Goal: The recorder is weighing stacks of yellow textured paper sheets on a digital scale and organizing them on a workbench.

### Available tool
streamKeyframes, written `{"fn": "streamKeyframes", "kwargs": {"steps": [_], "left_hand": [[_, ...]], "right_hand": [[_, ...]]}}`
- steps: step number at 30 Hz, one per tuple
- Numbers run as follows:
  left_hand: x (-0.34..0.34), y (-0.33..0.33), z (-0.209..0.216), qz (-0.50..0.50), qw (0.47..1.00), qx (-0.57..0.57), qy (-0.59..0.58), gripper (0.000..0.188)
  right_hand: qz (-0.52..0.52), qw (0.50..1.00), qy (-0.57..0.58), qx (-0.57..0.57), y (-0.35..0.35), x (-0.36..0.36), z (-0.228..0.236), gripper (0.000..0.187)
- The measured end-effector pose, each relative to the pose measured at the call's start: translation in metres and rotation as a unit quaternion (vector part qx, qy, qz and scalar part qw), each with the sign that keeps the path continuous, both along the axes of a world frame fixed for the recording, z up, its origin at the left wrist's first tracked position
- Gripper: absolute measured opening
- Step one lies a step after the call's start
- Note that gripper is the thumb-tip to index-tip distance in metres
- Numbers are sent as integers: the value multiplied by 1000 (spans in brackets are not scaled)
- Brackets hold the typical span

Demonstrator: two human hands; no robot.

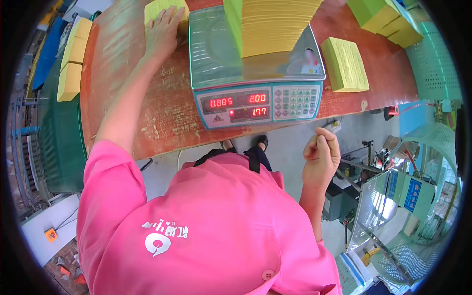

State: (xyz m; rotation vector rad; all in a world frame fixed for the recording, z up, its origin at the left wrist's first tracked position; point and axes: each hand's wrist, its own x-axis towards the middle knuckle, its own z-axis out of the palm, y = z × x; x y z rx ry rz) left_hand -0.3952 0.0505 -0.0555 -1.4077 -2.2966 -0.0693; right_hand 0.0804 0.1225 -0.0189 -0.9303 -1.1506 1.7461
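Observation:
At the far left of the table, my left hand (164, 34) lies over a yellow paper stack (156, 7), its fingers bent across the top. Part of that stack goes out of the upper edge. Beside it stands a digital scale (209, 54) with a metal pan and lit red figures. A tall stack of yellow sheets (275, 29) rests upright on the pan, its top cut off by the view. My right hand (322, 153) hovers off the table's near edge, below the scale's right corner. Its fingers are curled with the thumb against them, and nothing shows in them.
Right of the scale lies another yellow paper block (345, 65) with a dimpled face. More yellow blocks (386, 22) sit at the far right corner, and others (71, 64) line the left. A green perforated guard (432, 64) and machinery (364, 167) stand right of the red wooden table (113, 64).

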Motion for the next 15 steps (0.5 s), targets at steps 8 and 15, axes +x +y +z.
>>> {"fn": "streamKeyframes", "kwargs": {"steps": [8, 15], "left_hand": [[-19, -20, -8, -11, 999, 32, 16, 82], [-10, -25, 17, 22, 998, -57, -28, 75]], "right_hand": [[15, 996, 53, -69, 32, 18, -5, 16], [-21, 995, -77, -57, 77, 28, -47, 15]]}}
